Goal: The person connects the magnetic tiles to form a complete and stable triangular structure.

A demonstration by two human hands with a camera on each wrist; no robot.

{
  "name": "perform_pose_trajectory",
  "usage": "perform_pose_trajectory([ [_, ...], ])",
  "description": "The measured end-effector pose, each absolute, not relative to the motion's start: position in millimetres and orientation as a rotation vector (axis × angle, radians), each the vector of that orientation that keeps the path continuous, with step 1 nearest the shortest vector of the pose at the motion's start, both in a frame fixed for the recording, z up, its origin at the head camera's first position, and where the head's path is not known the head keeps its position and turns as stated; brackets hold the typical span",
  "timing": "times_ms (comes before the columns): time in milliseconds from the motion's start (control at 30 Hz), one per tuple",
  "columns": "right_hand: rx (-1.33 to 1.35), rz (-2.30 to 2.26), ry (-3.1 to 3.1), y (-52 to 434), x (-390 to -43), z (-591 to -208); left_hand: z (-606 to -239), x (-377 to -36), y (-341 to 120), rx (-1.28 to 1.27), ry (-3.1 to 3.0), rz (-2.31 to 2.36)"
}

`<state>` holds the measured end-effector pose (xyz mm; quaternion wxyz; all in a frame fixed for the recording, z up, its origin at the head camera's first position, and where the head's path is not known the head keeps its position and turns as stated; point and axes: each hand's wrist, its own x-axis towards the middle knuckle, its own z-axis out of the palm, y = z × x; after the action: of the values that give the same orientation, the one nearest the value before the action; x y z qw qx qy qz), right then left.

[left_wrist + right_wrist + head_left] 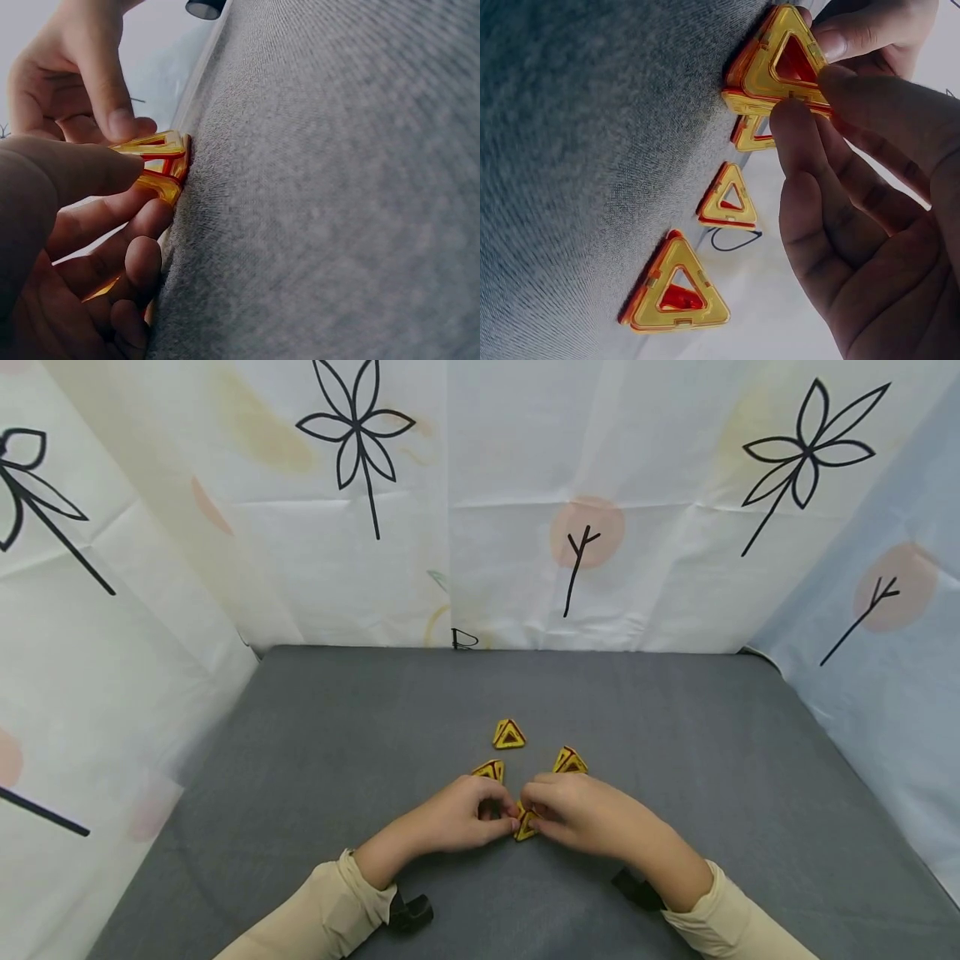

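Several yellow triangular frame pieces with red inner edges lie on the grey tabletop (pixel 300 760). Both hands meet at the nearest piece (pixel 524 828), which stands on the table. My left hand (pixel 501 815) pinches it from the left with thumb and fingers; close up, the piece (pixel 160 160) shows between them. My right hand (pixel 534 811) grips its right side, with fingertips (pixel 799 120) on the yellow frame (pixel 784 64). Three more pieces stand just beyond: one far (pixel 509 735), one right (pixel 570 761), one left (pixel 489 769), partly behind my left knuckles.
White patterned sheets (pixel 480 502) wall the table at the back and on both sides. Black wrist straps (pixel 409 912) sit under both beige sleeves. Bare grey surface spreads to the left and right of the hands.
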<state>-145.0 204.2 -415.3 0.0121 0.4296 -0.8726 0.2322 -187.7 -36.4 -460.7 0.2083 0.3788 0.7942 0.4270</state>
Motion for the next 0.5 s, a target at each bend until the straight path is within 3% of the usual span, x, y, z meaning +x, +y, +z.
perform_pose_trajectory([
  [500, 1.302, 0.772, -2.755, 205.5, -145.6, -413.4, -463.0, -187.8, -36.0, 1.077, 2.215, 1.186],
])
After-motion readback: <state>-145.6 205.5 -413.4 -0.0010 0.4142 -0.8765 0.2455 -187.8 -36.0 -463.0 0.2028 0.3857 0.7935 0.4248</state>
